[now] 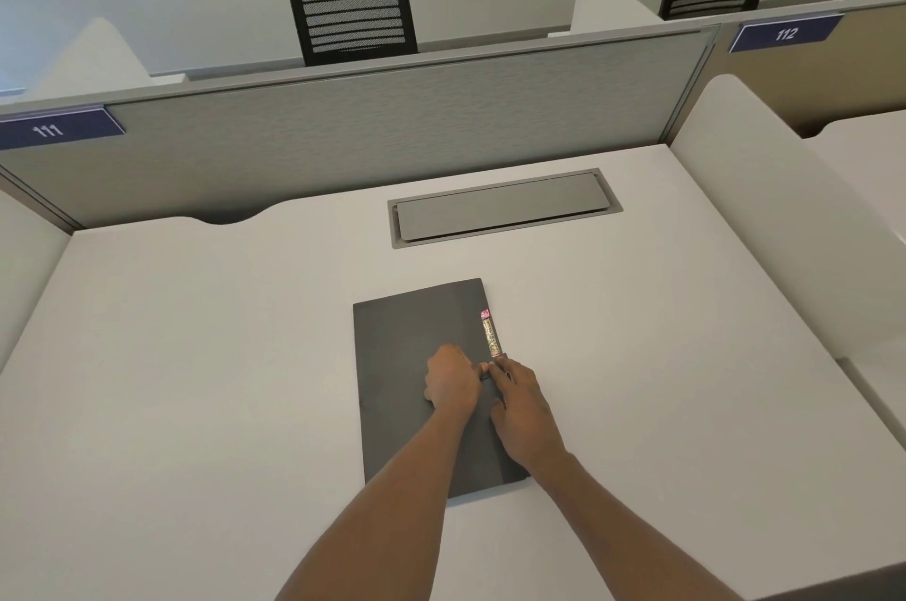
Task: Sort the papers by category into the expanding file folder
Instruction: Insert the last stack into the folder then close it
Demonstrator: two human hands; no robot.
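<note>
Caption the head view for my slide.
Left hand and right hand meet at the right edge of the closed dark folder on the white desk.
</note>
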